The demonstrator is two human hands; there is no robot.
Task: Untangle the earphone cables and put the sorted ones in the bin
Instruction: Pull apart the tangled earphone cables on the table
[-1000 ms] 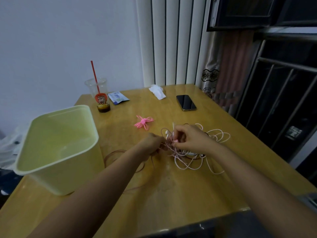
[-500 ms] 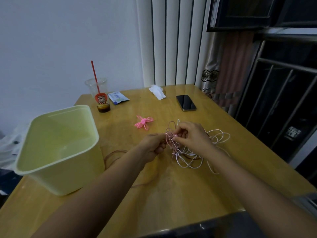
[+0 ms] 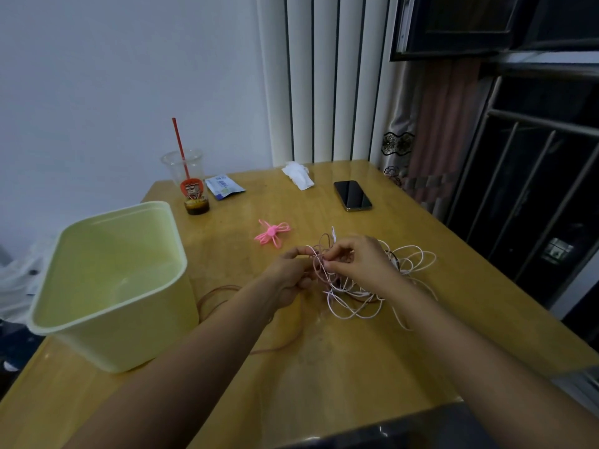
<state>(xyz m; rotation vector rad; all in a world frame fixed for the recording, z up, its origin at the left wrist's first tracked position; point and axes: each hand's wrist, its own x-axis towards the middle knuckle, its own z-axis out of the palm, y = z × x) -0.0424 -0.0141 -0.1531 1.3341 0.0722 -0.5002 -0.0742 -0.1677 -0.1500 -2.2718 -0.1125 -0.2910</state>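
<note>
A tangle of thin white and pinkish earphone cables lies on the wooden table, right of centre. My left hand pinches strands at the tangle's left edge. My right hand pinches the same knot from the right, lifting loops a little off the table. A brown cable loops away toward the bin. A tied pink cable bundle lies apart, farther back. The pale yellow bin stands at the left, and nothing shows inside it.
At the back stand a plastic cup with a red straw, a small blue-white packet, a crumpled tissue and a black phone. The table's right edge runs beside a dark window grille.
Both hands have risen slightly and drawn the knot up between them. My left hand now pinches strands closer to the right hand. The loose loops on the table have shifted a little.
</note>
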